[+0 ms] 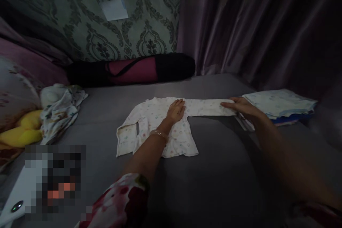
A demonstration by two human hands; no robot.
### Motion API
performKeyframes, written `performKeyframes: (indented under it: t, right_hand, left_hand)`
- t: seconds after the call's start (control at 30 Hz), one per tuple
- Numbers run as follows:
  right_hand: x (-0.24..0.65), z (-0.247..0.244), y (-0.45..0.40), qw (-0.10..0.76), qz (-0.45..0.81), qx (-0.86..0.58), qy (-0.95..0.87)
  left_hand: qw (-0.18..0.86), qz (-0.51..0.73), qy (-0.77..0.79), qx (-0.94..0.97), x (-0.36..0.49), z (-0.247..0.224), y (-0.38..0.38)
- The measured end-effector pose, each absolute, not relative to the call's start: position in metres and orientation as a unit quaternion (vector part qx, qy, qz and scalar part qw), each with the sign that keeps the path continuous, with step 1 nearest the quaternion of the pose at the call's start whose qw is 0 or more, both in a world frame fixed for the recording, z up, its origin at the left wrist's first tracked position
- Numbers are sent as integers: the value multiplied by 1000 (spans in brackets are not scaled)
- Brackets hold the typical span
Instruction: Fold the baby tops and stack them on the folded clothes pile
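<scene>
A small white long-sleeved shirt (152, 114) with a faint coloured print lies spread out on a grey bed sheet (219, 153). My left hand (176, 110) rests flat on its upper part, close to the right-hand shoulder, fingers stretched out. At the cuff of the sleeve (205, 107) on the right, my right hand (242, 108) pinches the fabric between thumb and fingers and holds the sleeve out straight. The other sleeve bends down toward the lower left.
A stack of folded cloths (280, 103) sits just right of my right hand. Along the wall lies a long black and pink bag (133, 70). On the left are a yellow plush item (24, 128), a printed cloth (60, 112) and a partly blurred white object (21, 192). Purple curtains (213, 25) hang behind.
</scene>
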State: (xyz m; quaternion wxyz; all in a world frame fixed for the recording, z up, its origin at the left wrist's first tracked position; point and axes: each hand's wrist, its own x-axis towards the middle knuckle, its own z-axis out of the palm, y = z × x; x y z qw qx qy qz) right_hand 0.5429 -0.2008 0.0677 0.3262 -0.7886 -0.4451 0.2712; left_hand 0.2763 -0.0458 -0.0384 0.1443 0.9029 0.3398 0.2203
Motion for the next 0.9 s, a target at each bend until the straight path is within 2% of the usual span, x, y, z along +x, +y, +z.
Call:
performKeyframes:
  t: [0.07, 0.13, 0.2, 0.37, 0.5, 0.73, 0.83, 0.9]
  right_hand:
    - [547, 74, -203, 371, 312, -772, -410]
    - [554, 76, -204, 358, 306, -782, -408]
    - [561, 75, -203, 288, 238, -819, -436]
    - [540, 63, -199, 25, 22, -846, -532]
    - [503, 54, -199, -64, -29, -854, -516]
    - [486, 43, -193, -43, -127, -821, -555]
    - [460, 33, -175, -14, -94, -777, -623]
    - [433, 23, -159, 39, -38, -751, -658]
  left_hand:
    - [143, 205, 346, 904, 277, -36, -48]
    - [134, 194, 353, 905, 277, -33, -51]
    - [121, 184, 359, 907, 278, -31, -55]
    - [104, 165, 366, 910, 280, -27, -61]
    - [98, 163, 361, 913, 280, -28, -60]
    - [90, 166, 366, 911, 281, -32, -61]
    - [89, 167, 366, 911, 281, -30, -62]
    - [85, 158, 365, 914, 281, -28, -62]
